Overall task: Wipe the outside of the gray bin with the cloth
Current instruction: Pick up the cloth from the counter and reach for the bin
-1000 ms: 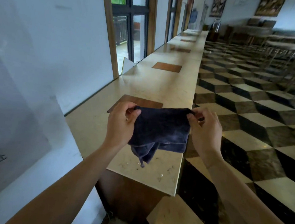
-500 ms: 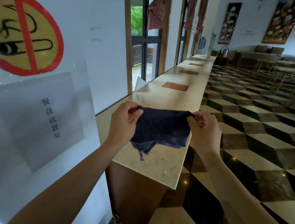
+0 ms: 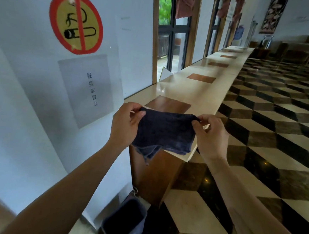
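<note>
A dark navy cloth (image 3: pixel 164 132) hangs folded between both hands at chest height, above the near end of a long marble counter. My left hand (image 3: pixel 125 123) pinches its upper left corner and my right hand (image 3: pixel 210 133) pinches its upper right corner. The gray bin (image 3: pixel 125 220) stands on the floor far below the cloth, between the white wall and the counter's wooden end panel. It is open-topped with a dark inside, and its lower part runs out of view.
The long marble counter (image 3: pixel 203 95) with brown inlaid squares runs away along the windows. Its wooden end panel (image 3: pixel 152 177) stands right beside the bin. A white wall with a no-smoking sign (image 3: pixel 76 21) is at left. Checkered floor (image 3: pixel 268 144) spreads to the right.
The view has pulled back and tilted down, so the counter's end panel and the gray bin on the floor have come into sight. Both hands still hold the cloth stretched between them.
</note>
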The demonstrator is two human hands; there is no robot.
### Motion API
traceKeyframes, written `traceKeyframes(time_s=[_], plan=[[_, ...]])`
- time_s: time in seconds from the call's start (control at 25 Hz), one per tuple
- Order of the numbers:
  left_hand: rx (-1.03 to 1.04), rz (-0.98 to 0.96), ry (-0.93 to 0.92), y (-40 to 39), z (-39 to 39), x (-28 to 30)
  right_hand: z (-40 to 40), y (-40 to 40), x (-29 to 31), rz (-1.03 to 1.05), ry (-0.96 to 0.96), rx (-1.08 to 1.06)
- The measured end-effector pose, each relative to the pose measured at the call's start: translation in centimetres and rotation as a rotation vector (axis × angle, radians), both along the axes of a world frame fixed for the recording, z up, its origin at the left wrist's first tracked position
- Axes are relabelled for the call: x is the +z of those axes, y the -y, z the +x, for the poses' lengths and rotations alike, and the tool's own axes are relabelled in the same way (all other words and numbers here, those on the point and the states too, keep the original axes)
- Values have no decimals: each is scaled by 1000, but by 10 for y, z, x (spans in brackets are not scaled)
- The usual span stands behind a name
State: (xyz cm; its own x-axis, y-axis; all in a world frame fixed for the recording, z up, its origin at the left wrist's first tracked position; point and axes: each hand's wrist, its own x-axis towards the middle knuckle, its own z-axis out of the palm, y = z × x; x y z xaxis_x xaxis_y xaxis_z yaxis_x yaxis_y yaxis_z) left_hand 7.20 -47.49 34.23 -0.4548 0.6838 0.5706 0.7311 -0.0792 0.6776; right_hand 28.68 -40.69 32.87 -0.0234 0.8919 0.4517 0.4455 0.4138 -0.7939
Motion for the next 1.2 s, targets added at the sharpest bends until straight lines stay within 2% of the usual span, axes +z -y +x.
traceKeyframes(time_s=[0.4, 0.84, 1.0, 1.2], plan=[[78, -3, 52, 82, -41, -31, -51, 61, -24, -3, -23, 97], [80, -52, 95, 106, -79, -95, -91, 84, -83, -64, 51, 55], [99, -40, 83, 96, -73, -159, -88, 72, -143, -101, 9, 63], [130, 14, 102, 77, -65, -294, -85, 47, -275, -72, -1, 89]])
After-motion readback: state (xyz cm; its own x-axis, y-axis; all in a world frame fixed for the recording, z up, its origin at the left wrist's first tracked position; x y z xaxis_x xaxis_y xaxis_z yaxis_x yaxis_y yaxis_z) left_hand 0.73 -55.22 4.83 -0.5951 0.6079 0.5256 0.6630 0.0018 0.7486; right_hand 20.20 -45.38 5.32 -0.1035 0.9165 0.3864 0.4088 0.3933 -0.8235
